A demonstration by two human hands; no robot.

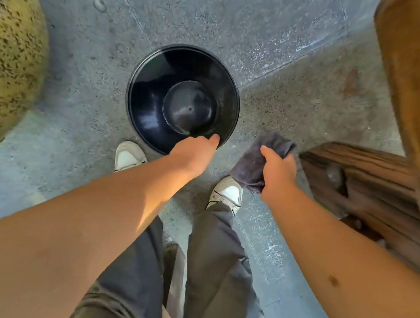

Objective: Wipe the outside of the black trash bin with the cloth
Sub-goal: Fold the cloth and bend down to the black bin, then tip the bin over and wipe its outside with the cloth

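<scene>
A round black trash bin point(154, 103) stands upright on the grey floor just in front of my feet; I look straight down into it and it holds nothing. My left hand point(195, 154) rests on its near rim, thumb pointing over the edge, fingers hidden on the outer side. To the right of the bin, my right hand point(279, 170) is closed around a dark grey cloth point(254, 162), held in the air and apart from the bin. The bin's outer wall is hidden from this angle.
A speckled yellow-green rounded surface point(5, 62) bulges in at the left. Brown wooden furniture point(376, 186) crowds the right side, close to my right hand. My two light-coloured shoes point(227, 191) stand just behind the bin. Open grey floor point(222, 13) lies beyond the bin.
</scene>
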